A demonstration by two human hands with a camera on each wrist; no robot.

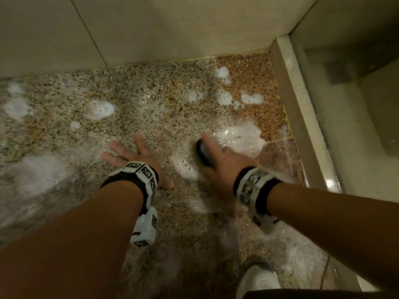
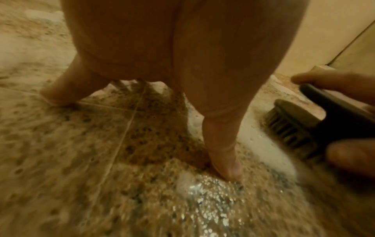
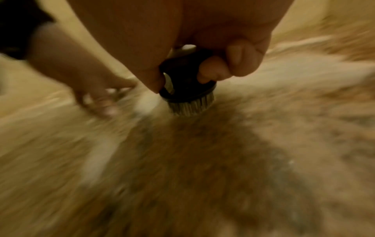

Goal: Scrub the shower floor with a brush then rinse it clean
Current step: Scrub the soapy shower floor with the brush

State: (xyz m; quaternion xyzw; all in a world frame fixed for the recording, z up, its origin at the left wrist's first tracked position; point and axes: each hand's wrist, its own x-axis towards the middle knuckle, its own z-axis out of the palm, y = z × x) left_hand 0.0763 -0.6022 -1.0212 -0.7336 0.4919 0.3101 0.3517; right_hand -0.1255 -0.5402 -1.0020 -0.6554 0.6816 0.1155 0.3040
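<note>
The speckled stone shower floor (image 1: 151,100) is wet, with white foam patches (image 1: 239,137) scattered over it. My right hand (image 1: 224,158) grips a black scrub brush (image 1: 204,152) by its handle, bristles down on the floor beside the foam. In the right wrist view the brush (image 3: 186,85) shows its pale bristles pressed to the floor, fingers (image 3: 237,59) curled round its black top. My left hand (image 1: 131,152) lies flat on the floor, fingers spread, left of the brush. The left wrist view shows those straight fingers (image 2: 223,144) touching the tile and the brush (image 2: 300,126) at the right.
Beige tiled walls (image 1: 151,24) meet the floor at the back. A raised stone curb (image 1: 300,117) runs along the right side, with a lower floor beyond it. A white shoe (image 1: 257,279) stands at the bottom edge. Thick foam (image 1: 41,171) covers the floor at left.
</note>
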